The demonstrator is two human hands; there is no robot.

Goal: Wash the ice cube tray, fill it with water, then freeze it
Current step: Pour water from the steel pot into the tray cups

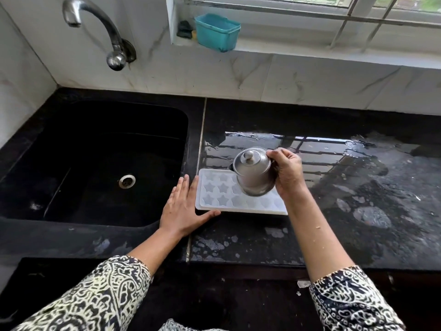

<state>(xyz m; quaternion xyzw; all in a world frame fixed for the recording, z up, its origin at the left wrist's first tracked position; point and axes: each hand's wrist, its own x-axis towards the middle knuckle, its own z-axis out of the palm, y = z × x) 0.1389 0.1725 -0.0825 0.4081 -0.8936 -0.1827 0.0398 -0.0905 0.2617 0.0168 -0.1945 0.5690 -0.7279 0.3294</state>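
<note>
From the head view, I see the white ice cube tray flat on the wet black counter, just right of the sink, its long axis running left to right. The left hand braces its left end — fingers straight and close together, thumb along the near edge. The right hand grips a lidded steel jug, fingers curled round its side, tilted above the tray's right half. The star moulds lie directly beneath the jug — I judge filling comes next.
</note>
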